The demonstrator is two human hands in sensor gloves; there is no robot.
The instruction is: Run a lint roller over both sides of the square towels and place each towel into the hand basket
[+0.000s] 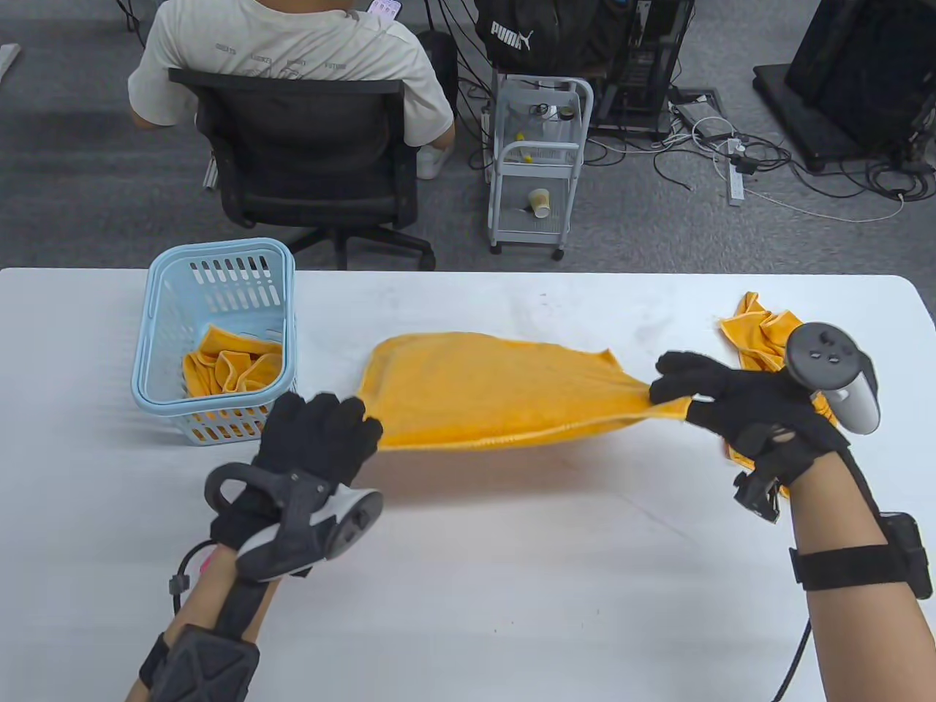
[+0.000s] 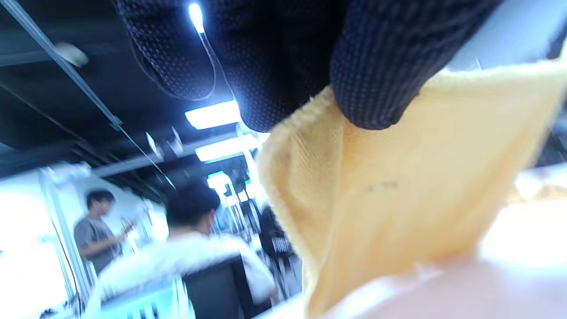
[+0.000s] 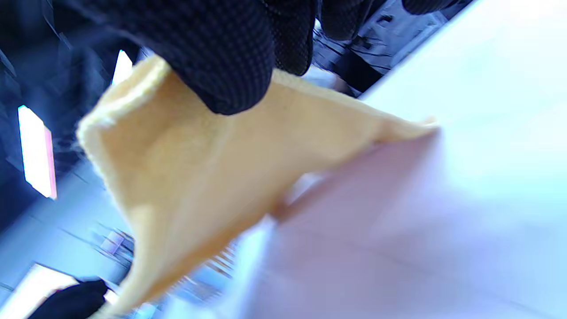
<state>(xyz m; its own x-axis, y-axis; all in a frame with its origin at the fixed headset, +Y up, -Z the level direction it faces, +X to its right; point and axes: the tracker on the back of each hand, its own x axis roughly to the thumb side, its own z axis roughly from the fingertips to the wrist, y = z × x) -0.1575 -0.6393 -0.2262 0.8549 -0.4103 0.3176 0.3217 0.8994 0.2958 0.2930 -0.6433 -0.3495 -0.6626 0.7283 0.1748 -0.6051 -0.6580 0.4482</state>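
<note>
Left hand (image 1: 318,431) and right hand (image 1: 720,398) are each pinching a corner of the orange towel (image 1: 490,391), holding it stretched just right of the blue basket (image 1: 219,292), which is holding another towel.

We can read only "PUMA", in white letters on a black bag (image 1: 521,33) beyond the worktop; print on a seated person's shirt (image 1: 292,51) is too small.

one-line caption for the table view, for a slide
Both gloved hands stretch an orange towel above the table, beside a blue basket.
</note>
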